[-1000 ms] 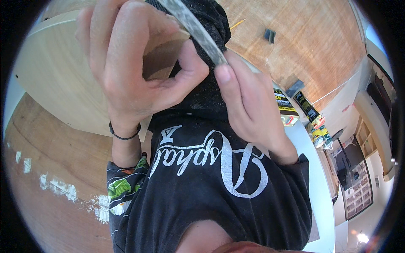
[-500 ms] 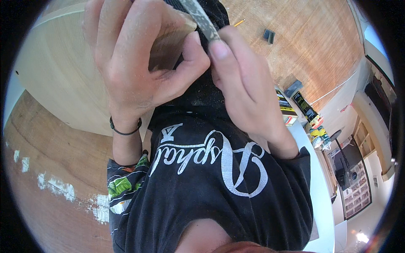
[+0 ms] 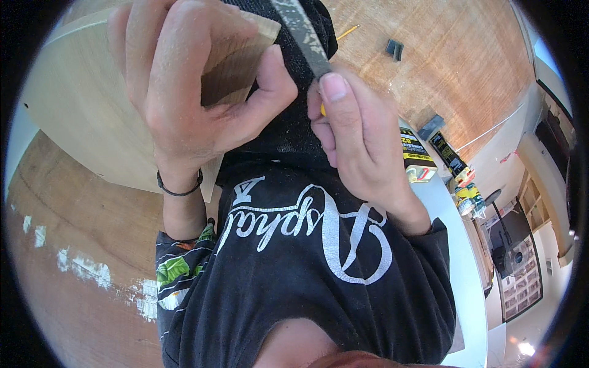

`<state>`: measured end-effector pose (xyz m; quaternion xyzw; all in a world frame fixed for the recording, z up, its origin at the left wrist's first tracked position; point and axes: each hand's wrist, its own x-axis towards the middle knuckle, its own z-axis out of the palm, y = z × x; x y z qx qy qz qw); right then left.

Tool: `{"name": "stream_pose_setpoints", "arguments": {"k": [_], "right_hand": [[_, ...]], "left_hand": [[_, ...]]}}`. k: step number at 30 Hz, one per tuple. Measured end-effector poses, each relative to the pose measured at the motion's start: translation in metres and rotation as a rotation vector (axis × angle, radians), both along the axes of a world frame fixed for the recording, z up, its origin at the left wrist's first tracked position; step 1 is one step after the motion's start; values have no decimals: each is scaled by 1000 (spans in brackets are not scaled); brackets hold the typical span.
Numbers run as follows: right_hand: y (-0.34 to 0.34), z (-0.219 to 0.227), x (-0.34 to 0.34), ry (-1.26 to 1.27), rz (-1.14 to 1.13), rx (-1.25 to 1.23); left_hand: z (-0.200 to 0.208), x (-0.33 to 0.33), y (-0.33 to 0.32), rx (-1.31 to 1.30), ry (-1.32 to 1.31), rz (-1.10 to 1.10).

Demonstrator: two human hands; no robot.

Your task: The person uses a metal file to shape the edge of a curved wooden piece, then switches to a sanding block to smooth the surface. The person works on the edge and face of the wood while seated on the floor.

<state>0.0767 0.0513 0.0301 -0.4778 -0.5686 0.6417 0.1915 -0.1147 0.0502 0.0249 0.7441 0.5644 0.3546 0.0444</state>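
Two things are held: near its corner, a pale wooden panel (image 3: 80, 92) at the left is clasped between the curled fingers and bent thumb of the left hand (image 3: 196, 92), while a flat, speckled grey tool (image 3: 304, 40) is gripped by the folded fingers and pressed thumb of the right hand (image 3: 362, 135). The tool is held just beside the panel's corner, over black trousers (image 3: 279, 132). Farther off, a yellow pencil (image 3: 348, 32) and a dark block (image 3: 394, 50) are seen.
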Motion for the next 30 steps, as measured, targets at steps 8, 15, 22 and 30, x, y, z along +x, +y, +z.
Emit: {"name": "stream_pose_setpoints", "arguments": {"k": [8,15,22,30], "right_hand": [[12,-3,-14,7,60,118],[18,1,-22,16,80,80],[18,-3,-21,35,59,141],[28,-11,-29,27,105,314]], "left_hand": [[-1,-3,1,2,78,-14],[-1,-6,0,3,36,-4],[-2,-4,0,1,20,-2],[-3,-5,2,47,78,-7]]}}
